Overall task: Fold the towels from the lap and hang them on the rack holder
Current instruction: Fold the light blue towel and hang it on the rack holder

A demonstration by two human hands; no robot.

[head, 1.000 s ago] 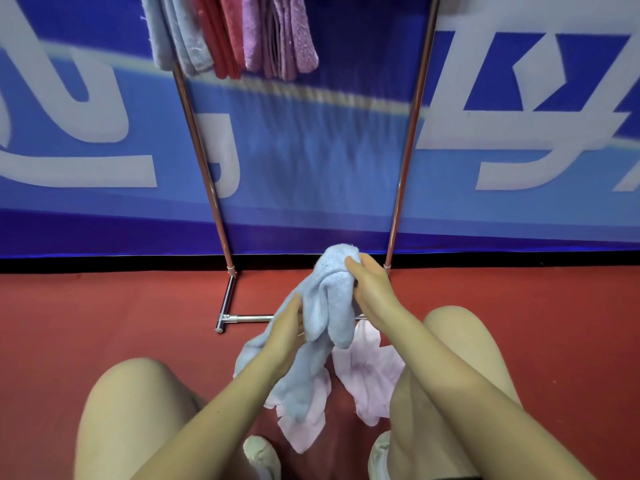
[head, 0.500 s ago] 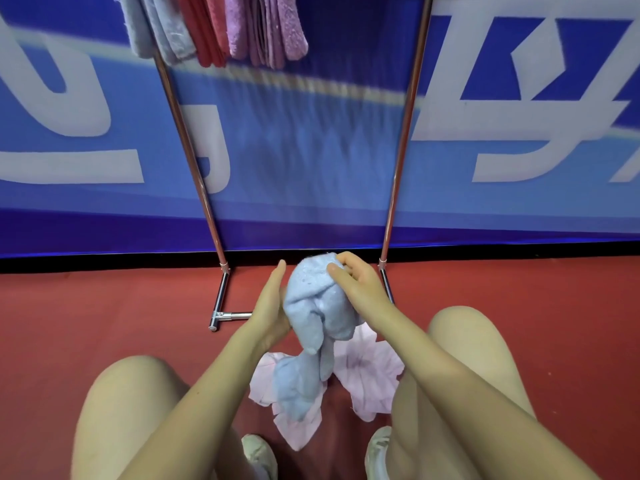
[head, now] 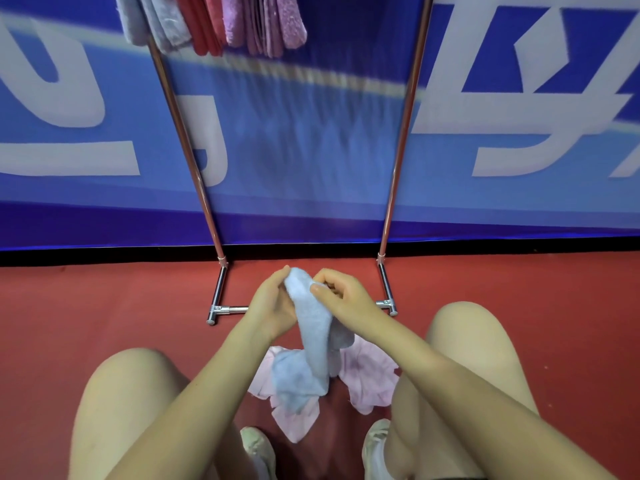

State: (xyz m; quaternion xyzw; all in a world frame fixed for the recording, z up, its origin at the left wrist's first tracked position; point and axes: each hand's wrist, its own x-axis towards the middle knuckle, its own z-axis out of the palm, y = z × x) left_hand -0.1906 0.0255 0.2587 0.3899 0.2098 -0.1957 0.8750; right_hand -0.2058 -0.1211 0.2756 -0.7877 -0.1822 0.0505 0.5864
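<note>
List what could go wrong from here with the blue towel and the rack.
1. The blue towel is pinched only at its top by the left hand and right hand; its bunched lower end could drag the pink towel off the lap.
2. The hung towels crowd the rack at its left end, so hanging there may dislodge one.

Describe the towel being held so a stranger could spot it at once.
Start at the metal rack before the blue wall, then drop to the red floor between the person's knees. There the left hand and right hand pinch the top of a light blue towel; the towel beneath it is pink.
</note>
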